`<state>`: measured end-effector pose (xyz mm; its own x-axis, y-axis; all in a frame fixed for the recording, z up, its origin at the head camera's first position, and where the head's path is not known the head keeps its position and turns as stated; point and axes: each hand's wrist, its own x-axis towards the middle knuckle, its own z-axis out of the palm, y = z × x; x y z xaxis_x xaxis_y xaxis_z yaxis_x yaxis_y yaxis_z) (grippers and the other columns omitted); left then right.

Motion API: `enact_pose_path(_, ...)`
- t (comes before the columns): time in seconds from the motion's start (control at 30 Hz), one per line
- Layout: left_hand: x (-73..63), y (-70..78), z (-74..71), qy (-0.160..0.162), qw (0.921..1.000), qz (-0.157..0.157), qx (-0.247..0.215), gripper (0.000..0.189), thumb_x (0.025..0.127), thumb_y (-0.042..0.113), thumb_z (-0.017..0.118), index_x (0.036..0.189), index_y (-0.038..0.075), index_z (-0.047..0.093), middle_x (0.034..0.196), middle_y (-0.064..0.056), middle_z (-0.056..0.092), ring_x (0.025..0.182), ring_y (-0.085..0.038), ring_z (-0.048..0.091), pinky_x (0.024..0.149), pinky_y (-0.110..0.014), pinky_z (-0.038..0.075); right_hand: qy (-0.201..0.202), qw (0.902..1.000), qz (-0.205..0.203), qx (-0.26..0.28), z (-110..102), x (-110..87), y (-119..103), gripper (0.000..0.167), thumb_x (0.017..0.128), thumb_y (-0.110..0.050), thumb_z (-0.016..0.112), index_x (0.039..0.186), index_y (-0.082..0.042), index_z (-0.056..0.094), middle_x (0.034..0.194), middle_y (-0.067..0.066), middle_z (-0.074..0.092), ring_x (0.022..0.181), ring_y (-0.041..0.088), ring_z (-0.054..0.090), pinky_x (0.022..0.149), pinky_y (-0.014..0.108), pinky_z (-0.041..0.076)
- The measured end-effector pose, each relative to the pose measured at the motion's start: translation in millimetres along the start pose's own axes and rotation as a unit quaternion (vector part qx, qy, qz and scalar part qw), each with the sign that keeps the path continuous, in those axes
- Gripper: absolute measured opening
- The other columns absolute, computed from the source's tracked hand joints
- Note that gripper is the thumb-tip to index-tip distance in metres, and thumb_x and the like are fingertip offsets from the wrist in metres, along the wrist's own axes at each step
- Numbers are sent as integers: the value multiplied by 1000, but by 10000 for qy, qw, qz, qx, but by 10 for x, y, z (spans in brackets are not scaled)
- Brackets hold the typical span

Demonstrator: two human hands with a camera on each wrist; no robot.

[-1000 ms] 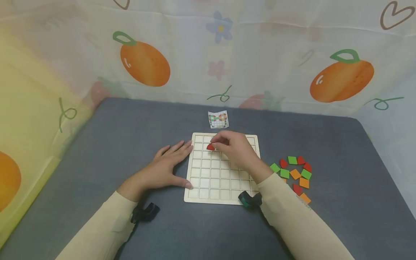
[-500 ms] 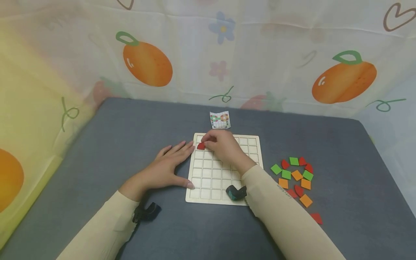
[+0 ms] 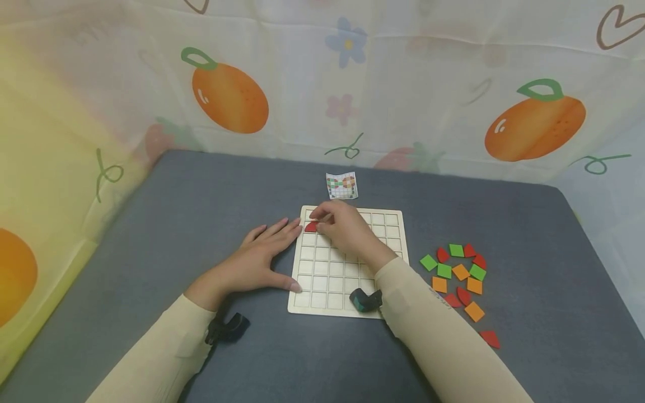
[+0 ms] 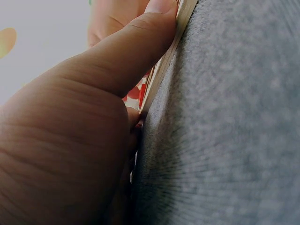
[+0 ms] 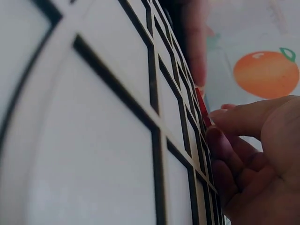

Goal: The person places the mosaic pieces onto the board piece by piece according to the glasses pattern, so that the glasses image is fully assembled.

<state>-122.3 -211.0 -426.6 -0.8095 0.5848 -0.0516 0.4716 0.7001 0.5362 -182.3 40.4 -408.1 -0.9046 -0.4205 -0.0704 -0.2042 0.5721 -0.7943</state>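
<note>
A pale wooden grid board (image 3: 322, 285) lies on the dark grey table. My left hand (image 3: 252, 263) rests at its left edge, fingers straight and spread, the thumb on the lower left border. In the left wrist view the thumb (image 4: 136, 37) presses along the board's side. My right hand (image 3: 347, 226) reaches over the board's upper left part. Its thumb and fingertips pinch a red quarter-circle tile (image 3: 310, 226) in the second row, by the left column. The right wrist view shows that red tile (image 5: 203, 107) close against the grid, with the fingertips at its edge.
Right of the board lie loose tiles: green squares (image 3: 444, 271), orange squares (image 3: 439, 284) and red quarter-circles (image 3: 490, 338). A small printed pattern card (image 3: 342, 186) sits behind the board. A fruit-printed curtain (image 3: 403, 67) hangs along the table's back edge.
My right hand has moved left across the board with the red tile, which now lies flatter at the left column. The left hand has stayed at the board's edge.
</note>
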Motion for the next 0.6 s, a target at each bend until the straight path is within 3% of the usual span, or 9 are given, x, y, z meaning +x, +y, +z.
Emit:
enact_pose_path(0.33, 10, 1, 2, 9, 10000, -10, 7, 127, 80, 73, 87, 174, 12, 28, 180, 1, 17, 166, -26, 9, 126, -61, 3, 3, 9995, -195, -234, 7, -3, 10, 25, 104, -5, 68, 127, -12, 75, 127, 2, 67, 107, 22, 63, 94, 41, 54)
enact_pose_path(0.6, 6, 16, 5, -5, 10000, -74, 26, 127, 79, 74, 86, 174, 12, 28, 180, 1, 17, 166, -27, 9, 126, -61, 3, 81, 9977, -220, 635, -135, -105, 22, 28, 109, -22, 69, 136, -13, 71, 128, 0, 68, 103, 20, 67, 87, 43, 56)
